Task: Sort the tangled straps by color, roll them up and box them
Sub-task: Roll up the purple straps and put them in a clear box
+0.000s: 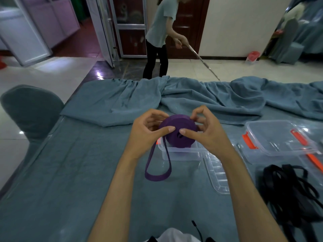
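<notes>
A thick roll of purple strap (176, 130) is held above a small clear plastic box (181, 153) in the middle of the table. My left hand (148, 131) grips the roll's left side, thumb on its face. My right hand (204, 131) grips the right side, thumb near the centre and fingers pinching the top edge. A loose purple tail (157, 172) hangs from the roll and loops on the cloth. A tangle of black straps (286, 189) lies at the lower right. An orange strap (314, 159) runs beside it.
A second clear box with orange clips (277, 142) stands at the right, and a clear lid (218, 173) lies between the boxes. Bunched teal cloth (192, 96) covers the table's far side. A person with a mop (160, 35) stands beyond it. A grey chair (29, 109) is at the left.
</notes>
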